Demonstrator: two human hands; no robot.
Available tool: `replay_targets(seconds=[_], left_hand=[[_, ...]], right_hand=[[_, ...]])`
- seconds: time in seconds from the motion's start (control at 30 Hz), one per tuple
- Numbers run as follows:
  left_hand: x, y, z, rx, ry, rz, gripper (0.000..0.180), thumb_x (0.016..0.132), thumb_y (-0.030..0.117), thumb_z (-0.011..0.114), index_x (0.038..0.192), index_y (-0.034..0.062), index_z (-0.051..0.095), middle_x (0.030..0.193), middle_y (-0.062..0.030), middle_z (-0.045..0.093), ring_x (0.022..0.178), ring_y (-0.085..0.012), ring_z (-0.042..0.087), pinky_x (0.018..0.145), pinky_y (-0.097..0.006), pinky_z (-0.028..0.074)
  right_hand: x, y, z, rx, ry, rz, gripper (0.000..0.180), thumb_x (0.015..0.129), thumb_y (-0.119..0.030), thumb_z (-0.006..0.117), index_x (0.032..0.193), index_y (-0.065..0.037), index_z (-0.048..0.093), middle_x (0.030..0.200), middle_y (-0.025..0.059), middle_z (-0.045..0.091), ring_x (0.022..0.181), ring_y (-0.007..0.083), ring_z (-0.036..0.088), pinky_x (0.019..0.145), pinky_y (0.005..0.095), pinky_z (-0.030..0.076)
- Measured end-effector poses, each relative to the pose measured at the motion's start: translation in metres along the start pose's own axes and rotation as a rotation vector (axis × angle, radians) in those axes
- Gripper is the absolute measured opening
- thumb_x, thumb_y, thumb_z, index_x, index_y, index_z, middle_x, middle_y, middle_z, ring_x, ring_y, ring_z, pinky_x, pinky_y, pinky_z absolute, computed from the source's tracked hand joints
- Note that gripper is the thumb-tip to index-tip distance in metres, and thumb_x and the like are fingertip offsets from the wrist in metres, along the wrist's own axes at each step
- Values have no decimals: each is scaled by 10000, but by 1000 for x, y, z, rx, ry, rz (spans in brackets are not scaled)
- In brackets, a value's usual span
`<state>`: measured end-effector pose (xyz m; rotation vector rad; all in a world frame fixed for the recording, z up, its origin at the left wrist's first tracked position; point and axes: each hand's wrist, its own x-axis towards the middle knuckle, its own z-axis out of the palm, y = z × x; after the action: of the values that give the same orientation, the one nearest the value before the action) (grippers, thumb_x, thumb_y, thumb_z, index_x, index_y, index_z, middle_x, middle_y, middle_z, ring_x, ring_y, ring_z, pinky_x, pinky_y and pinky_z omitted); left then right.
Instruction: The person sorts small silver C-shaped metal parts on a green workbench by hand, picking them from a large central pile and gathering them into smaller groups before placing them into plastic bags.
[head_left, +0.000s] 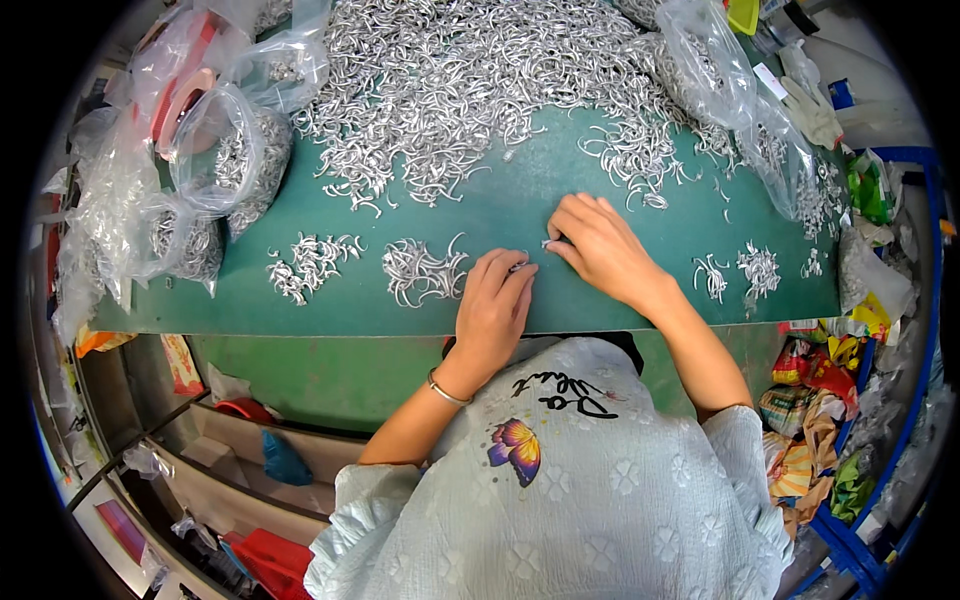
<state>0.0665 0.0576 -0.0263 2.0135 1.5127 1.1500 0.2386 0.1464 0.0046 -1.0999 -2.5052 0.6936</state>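
Note:
My left hand [490, 305] rests low over the green table, its fingers curled and closed on a small curved silver metal piece [517, 266] that shows only in part at the fingertips. To its right, my right hand [603, 247] is bent in a pinch, thumb against fingers. A tiny shiny bit shows at its tip, too small to name. Left of my left hand lies a small heap of curved silver metal pieces [422, 272], close to the fingers. Beyond both hands spreads a large pile of the same curved pieces [450, 90].
Clear plastic bags of metal pieces [255, 160] crowd the table's left; another bag [700, 80] lies at the far right. Smaller heaps sit at left [312, 265] and right [758, 270]. The table's front edge [330, 334] runs before me. Shelving with colourful packets [800, 370] stands right.

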Motion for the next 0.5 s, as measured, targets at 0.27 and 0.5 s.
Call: replay_targets(seconds=[0.27,0.5], left_hand=[[-5,-4,0,-7,-11,16,276,732,-58,680,999,-15,623,1062,-129,581,1031,-328,557,864,-410,463],[-9,4,7,-39,-61,47,292,731,-60,652,1019,-22,622,1091,-148,567,1035,-343,550,842,-424,465]], right_hand=[[-4,14,-26,-19,11,126,130,797,-116,693,766,-56,582,824,88,582,870,282,548,787,407,405],[40,-25,34,-130,83,80,132,803,-135,697,812,-35,612,800,99,611,821,289,578,757,398,441]])
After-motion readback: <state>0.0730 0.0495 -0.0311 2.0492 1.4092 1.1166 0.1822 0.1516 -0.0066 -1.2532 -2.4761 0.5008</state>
